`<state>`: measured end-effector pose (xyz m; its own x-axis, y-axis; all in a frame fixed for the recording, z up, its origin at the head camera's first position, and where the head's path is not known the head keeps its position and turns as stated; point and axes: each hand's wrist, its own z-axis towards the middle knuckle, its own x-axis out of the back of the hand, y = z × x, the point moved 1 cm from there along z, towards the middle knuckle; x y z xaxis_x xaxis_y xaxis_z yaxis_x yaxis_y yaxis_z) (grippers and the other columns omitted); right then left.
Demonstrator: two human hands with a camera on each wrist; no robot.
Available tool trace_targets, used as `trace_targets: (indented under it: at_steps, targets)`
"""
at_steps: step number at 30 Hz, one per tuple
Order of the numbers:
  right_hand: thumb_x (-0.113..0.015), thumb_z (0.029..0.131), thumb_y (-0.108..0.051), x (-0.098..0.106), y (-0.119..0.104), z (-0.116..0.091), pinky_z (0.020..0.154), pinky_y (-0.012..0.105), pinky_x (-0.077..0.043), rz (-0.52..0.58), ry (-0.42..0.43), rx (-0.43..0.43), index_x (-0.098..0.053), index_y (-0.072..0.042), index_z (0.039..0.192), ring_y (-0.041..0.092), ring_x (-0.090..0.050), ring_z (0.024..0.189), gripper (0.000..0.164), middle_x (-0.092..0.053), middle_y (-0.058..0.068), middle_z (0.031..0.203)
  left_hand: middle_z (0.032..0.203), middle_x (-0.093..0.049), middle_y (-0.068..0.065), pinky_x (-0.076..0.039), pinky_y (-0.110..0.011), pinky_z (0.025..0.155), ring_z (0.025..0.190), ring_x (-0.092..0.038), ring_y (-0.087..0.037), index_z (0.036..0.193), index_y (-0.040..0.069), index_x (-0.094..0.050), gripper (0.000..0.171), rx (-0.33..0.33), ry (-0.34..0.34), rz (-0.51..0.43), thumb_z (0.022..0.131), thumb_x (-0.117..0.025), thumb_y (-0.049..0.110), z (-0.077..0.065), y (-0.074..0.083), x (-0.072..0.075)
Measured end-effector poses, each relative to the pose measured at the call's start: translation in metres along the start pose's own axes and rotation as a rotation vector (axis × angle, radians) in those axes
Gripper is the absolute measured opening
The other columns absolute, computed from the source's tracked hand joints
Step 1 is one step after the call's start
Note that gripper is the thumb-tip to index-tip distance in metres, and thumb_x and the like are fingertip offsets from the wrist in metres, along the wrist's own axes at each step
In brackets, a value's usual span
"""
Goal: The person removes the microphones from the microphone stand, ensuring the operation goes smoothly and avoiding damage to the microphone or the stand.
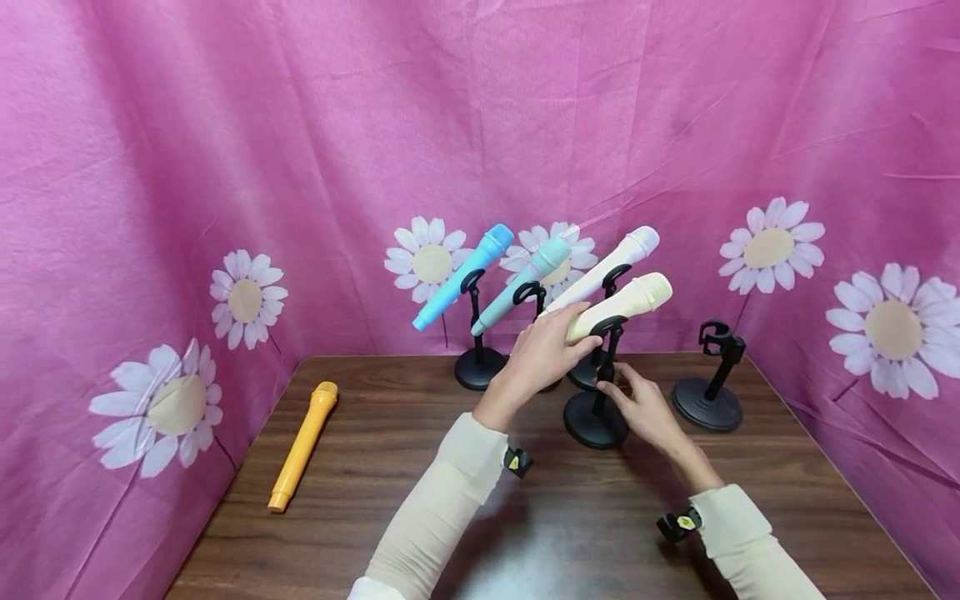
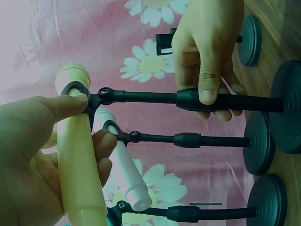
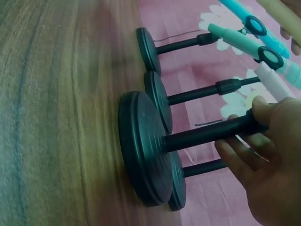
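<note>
My left hand point(image 1: 534, 354) grips a pale yellow microphone point(image 1: 633, 302), which lies tilted in the clip of a black desk stand point(image 1: 596, 423). In the left wrist view the thumb presses at the clip ring point(image 2: 75, 87), and the fingers curl behind the microphone's body. My right hand point(image 1: 647, 410) holds the upright pole of the same stand, thumb on one side and fingers on the other. The right wrist view shows the pole point(image 3: 202, 134) between them, above the round base point(image 3: 143, 148).
Behind stand a white microphone point(image 1: 633, 247), a teal one point(image 1: 517, 283) and a blue one point(image 1: 457, 283), each clipped on a black stand. An unfilled stand point(image 1: 708, 400) is at the right. An orange-yellow microphone point(image 1: 303, 446) lies on the wooden table point(image 1: 375, 533) at left. A pink curtain hangs behind.
</note>
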<state>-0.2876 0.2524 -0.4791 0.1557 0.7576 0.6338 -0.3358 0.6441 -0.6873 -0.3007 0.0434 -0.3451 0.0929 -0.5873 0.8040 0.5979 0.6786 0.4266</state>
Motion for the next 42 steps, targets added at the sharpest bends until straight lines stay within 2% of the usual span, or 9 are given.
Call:
trace_targets:
  at_steps: [5,9,17,22,24,32,37,42]
  targets:
    - [-0.064,0.108,-0.018,-0.005,-0.001,0.001,0.088,0.03,-0.054,0.007,0.013,0.029,-0.064,-0.001,0.133,0.028,-0.073,0.105,0.03,-0.08,0.013,0.11,0.133,-0.072,0.001,-0.055,-0.039,0.082,0.103,-0.064,-0.017,0.151,0.018,-0.059,0.056,-0.008,0.011,-0.019,0.102,-0.074,0.039,-0.001,-0.003,0.0]
    - [-0.066,0.107,-0.017,-0.008,-0.003,0.002,0.086,0.03,-0.053,-0.005,0.028,0.037,-0.066,0.0,0.131,0.026,-0.072,0.101,0.03,-0.08,0.012,0.106,0.131,-0.073,0.0,-0.053,-0.037,0.08,0.099,-0.063,-0.017,0.15,0.018,-0.06,0.055,-0.016,0.021,-0.032,0.101,-0.075,0.038,-0.003,-0.006,0.003]
    - [-0.069,0.105,-0.018,-0.014,-0.015,0.0,0.086,0.042,-0.054,-0.029,0.035,0.048,-0.067,-0.001,0.13,0.024,-0.07,0.097,0.029,-0.079,0.009,0.1,0.114,-0.074,-0.003,-0.048,-0.031,0.074,0.088,-0.06,-0.017,0.149,0.017,-0.062,0.055,-0.014,0.033,-0.088,0.1,-0.077,0.035,-0.013,-0.013,0.013]
    - [-0.071,0.103,-0.018,-0.022,-0.025,-0.003,0.083,0.04,-0.056,-0.031,0.047,0.067,-0.069,-0.003,0.128,0.022,-0.071,0.094,0.029,-0.079,0.007,0.098,0.112,-0.074,-0.001,-0.047,-0.026,0.073,0.088,-0.06,-0.014,0.145,0.018,-0.065,0.052,-0.005,0.051,-0.122,0.098,-0.078,0.035,-0.024,-0.021,0.023]
    - [-0.072,0.103,-0.018,-0.026,-0.03,-0.005,0.083,0.042,-0.058,-0.03,0.048,0.081,-0.069,-0.003,0.128,0.022,-0.073,0.095,0.029,-0.08,0.007,0.098,0.116,-0.074,-0.002,-0.047,-0.025,0.073,0.089,-0.06,-0.014,0.145,0.017,-0.065,0.052,-0.006,0.057,-0.135,0.098,-0.079,0.034,-0.03,-0.026,0.027]
    - [-0.074,0.101,-0.018,-0.043,-0.051,-0.012,0.085,0.042,-0.061,-0.005,0.032,0.122,-0.072,-0.007,0.125,0.021,-0.076,0.097,0.027,-0.081,0.002,0.098,0.128,-0.075,-0.004,-0.05,-0.032,0.081,0.095,-0.063,-0.018,0.146,0.015,-0.065,0.053,0.016,0.065,-0.207,0.097,-0.08,0.03,-0.054,-0.042,0.044]
    - [-0.077,0.099,-0.018,-0.054,-0.061,-0.017,0.083,0.041,-0.063,0.013,0.021,0.146,-0.073,-0.007,0.124,0.019,-0.077,0.095,0.028,-0.081,0.002,0.099,0.127,-0.075,-0.001,-0.052,-0.033,0.082,0.098,-0.063,-0.017,0.145,0.019,-0.066,0.052,0.028,0.06,-0.254,0.096,-0.081,0.029,-0.068,-0.051,0.052]
    - [-0.078,0.098,-0.018,-0.062,-0.072,-0.02,0.083,0.037,-0.064,0.057,-0.018,0.157,-0.073,-0.008,0.124,0.017,-0.076,0.096,0.028,-0.08,0.0,0.099,0.123,-0.076,0.001,-0.051,-0.034,0.081,0.095,-0.063,-0.016,0.142,0.024,-0.068,0.051,0.049,0.064,-0.258,0.094,-0.083,0.029,-0.079,-0.057,0.062]
